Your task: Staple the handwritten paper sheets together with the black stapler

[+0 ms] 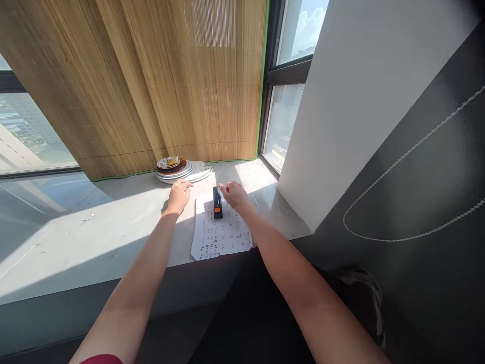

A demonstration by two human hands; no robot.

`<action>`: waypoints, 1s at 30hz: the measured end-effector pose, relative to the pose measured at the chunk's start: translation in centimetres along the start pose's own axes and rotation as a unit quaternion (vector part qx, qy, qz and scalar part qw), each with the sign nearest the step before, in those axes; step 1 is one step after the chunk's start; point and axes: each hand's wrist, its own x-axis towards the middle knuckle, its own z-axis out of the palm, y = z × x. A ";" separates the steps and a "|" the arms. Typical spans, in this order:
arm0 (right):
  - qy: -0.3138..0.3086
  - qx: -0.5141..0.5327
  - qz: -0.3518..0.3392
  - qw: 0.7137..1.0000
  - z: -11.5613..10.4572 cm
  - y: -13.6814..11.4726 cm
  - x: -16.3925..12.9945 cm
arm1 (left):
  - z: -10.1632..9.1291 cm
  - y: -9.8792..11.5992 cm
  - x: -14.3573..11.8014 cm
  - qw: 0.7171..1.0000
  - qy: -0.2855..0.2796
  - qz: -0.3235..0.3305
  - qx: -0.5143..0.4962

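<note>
A black stapler-like tool with an orange part near its front end lies on a sheet of paper covered in rows of handwriting. Left of the sheet, my left hand hovers over or rests on the sill, its fingers loosely bent and apart, holding nothing visible. My right hand is just right of the tool, over the paper's far right edge. Its fingers are partly curled, with one digit stretched left toward the tool; no object shows in it. Whether it touches the tool I cannot tell.
Stacked plates stand at the back of the sill, with a white oval dish beside them. A bamboo blind hangs behind. A white pillar and a beaded cord are at right. White scraps lie left.
</note>
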 end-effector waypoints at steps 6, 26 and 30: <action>-0.055 -0.010 -0.017 0.998 0.8 -2.2 -3.1 | 1.4 3.1 -3.4 0.994 -0.106 0.031 0.000; -0.037 0.040 -0.038 0.998 0.1 -1.2 -4.6 | -1.1 0.4 -10.8 0.976 -0.195 -0.011 0.094; -0.062 0.049 -0.045 0.996 0.3 -1.0 -4.7 | -1.2 0.4 -10.8 0.980 -0.179 -0.021 0.087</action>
